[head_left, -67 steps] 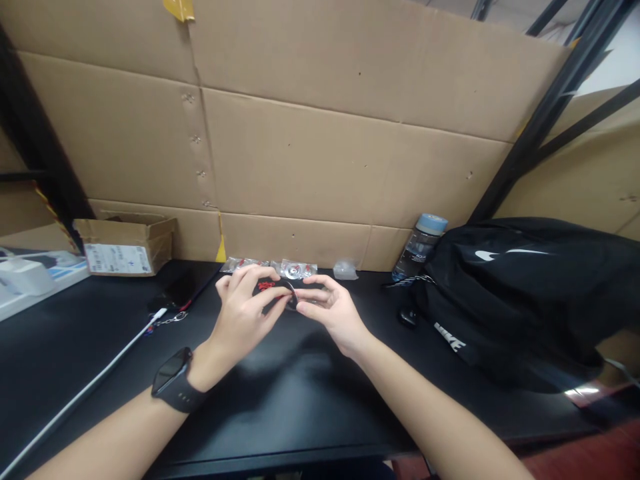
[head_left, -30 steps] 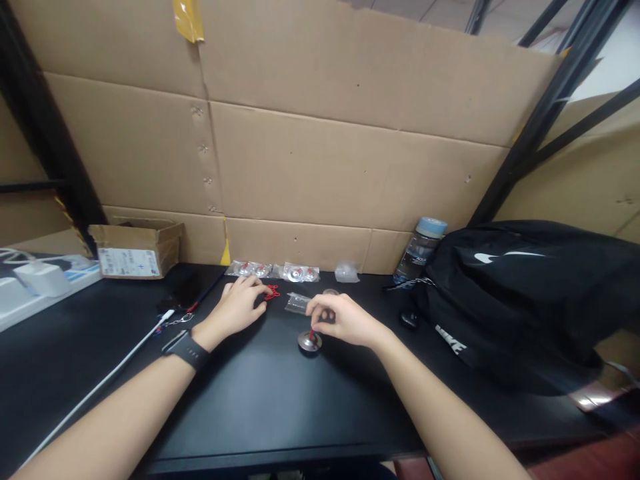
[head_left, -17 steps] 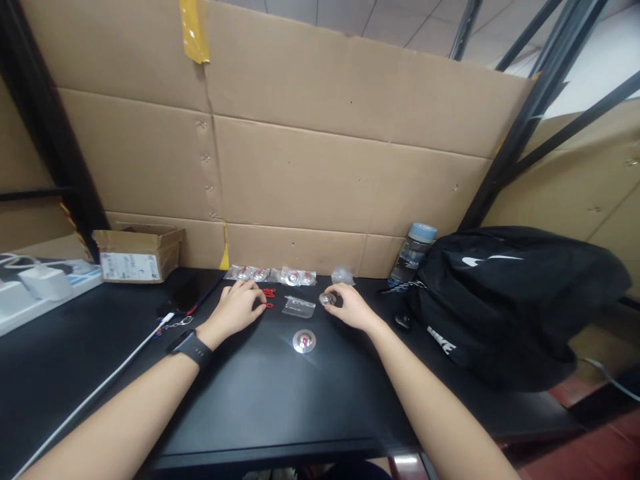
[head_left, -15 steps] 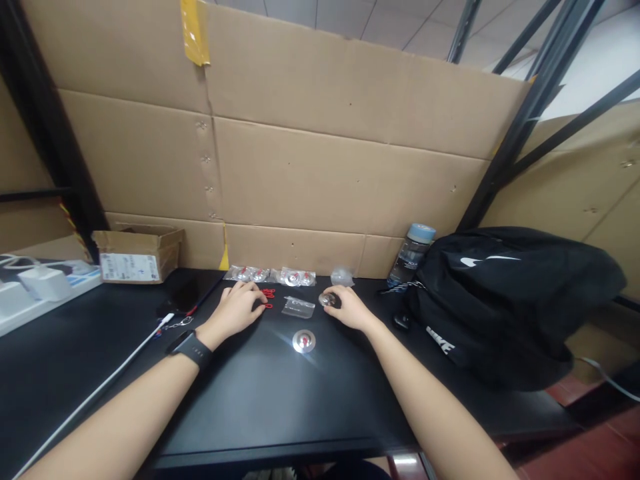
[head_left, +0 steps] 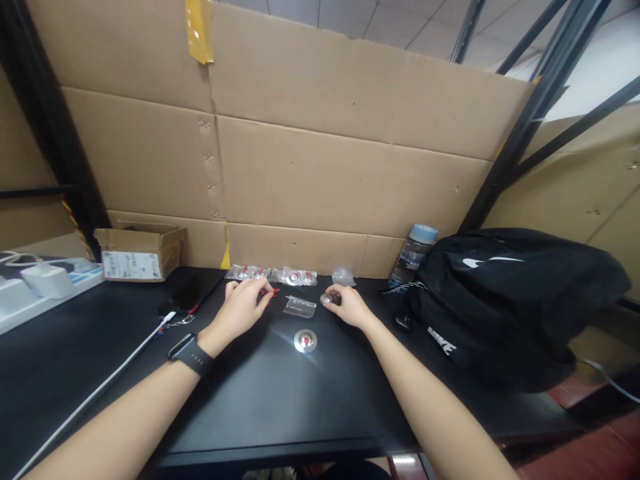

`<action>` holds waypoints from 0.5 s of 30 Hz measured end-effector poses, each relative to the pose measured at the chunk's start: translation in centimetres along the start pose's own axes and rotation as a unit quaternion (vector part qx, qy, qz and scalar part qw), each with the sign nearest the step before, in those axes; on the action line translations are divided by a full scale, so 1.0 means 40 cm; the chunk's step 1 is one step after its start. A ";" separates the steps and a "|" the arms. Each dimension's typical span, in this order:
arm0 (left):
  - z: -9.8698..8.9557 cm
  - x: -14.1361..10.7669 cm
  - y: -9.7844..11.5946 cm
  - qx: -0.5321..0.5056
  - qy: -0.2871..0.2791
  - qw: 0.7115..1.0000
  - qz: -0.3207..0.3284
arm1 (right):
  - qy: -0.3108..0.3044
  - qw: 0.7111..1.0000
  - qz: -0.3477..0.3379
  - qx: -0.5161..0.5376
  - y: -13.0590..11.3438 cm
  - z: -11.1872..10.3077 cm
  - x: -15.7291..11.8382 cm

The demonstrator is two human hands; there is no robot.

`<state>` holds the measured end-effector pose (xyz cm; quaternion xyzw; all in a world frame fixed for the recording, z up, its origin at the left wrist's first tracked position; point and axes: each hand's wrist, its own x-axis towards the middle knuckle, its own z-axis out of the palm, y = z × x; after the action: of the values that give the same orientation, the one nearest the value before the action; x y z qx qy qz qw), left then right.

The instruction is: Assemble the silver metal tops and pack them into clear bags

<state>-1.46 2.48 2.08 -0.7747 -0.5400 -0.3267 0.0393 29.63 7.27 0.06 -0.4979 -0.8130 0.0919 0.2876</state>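
Observation:
My left hand (head_left: 243,305), with a dark watch on its wrist, is pinched at small red loops (head_left: 273,294) on the black table. My right hand (head_left: 350,307) has its thumb and fingers closed on a small round metal disc (head_left: 327,299). Between the hands lies a clear plastic bag (head_left: 300,307). Nearer the front, a shiny round disc with a red centre (head_left: 305,341) rests flat. Behind the hands are bagged discs (head_left: 295,277) in a row, and a crumpled clear bag (head_left: 343,276) sits to their right.
An open cardboard box (head_left: 137,253) and a white power strip (head_left: 80,287) stand at the left, near a phone (head_left: 181,297) with a white cable. On the right are a water bottle (head_left: 409,259) and a black backpack (head_left: 505,307). Cardboard (head_left: 300,173) walls the back.
My left hand has drawn its spread fingers together at the red loops and lifted slightly. The fingers of my right hand have closed more tightly round the small disc.

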 end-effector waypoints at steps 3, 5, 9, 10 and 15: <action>-0.011 -0.002 0.016 -0.013 0.009 1.000 0.010 | 0.008 0.999 -0.007 0.049 0.002 -0.004 0.002; -0.015 -0.002 0.020 -0.026 0.023 0.999 0.016 | 0.026 0.997 -0.008 0.077 -0.001 -0.007 0.003; -0.024 -0.003 0.030 -0.060 0.048 0.997 0.020 | 0.077 0.991 -0.006 0.110 -0.033 -0.018 0.001; -0.028 -0.004 0.035 -0.069 0.054 0.996 0.018 | 0.089 0.989 -0.010 0.118 -0.049 -0.022 -0.002; -0.053 -0.010 0.074 -0.087 0.071 0.993 0.026 | 0.143 0.966 -0.090 0.195 -0.163 -0.041 -0.032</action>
<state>0.02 0.06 4.39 -0.7638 -0.4851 -0.4254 0.0178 26.04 2.75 3.77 -0.3650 -0.7714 0.1504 0.4991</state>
